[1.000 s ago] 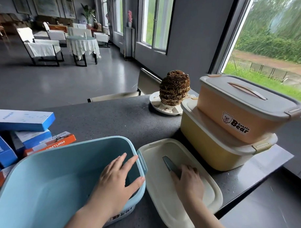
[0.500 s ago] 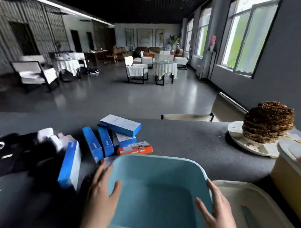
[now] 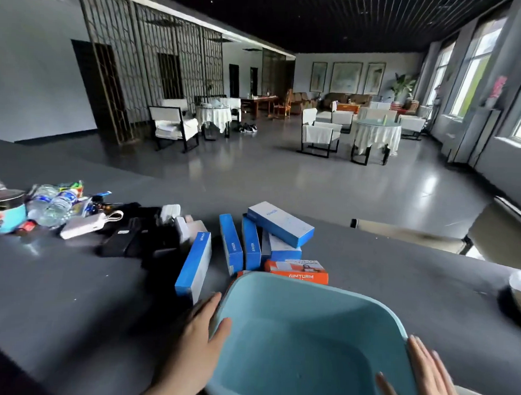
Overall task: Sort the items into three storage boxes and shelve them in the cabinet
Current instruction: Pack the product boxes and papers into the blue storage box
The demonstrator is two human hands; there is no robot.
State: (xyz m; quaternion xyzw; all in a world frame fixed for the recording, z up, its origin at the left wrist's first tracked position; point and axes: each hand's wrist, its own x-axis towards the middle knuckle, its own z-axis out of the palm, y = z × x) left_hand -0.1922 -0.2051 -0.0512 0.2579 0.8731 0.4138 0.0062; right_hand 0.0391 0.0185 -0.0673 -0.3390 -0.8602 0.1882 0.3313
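Observation:
An empty light-blue storage box [image 3: 307, 340] sits on the dark counter right in front of me. My left hand [image 3: 198, 340] grips its left rim, thumb inside. My right hand [image 3: 424, 377] holds the right rim, fingers spread. Just behind the box lie several blue cartons [image 3: 252, 241] and an orange carton [image 3: 298, 271]. Further left are black pouches [image 3: 134, 237], a white power bank [image 3: 84, 228] and plastic bottles [image 3: 52, 205].
A round tin with a teal band [image 3: 4, 212] stands at the far left of the counter [image 3: 72, 294]. A plate edge [image 3: 520, 283] shows at the right. Beyond the counter is an open floor with chairs and tables.
My view has swung further left and up, revealing more items on the left. Both hands have stayed on the blue box's rims, while the lid and stacked boxes have left the view.

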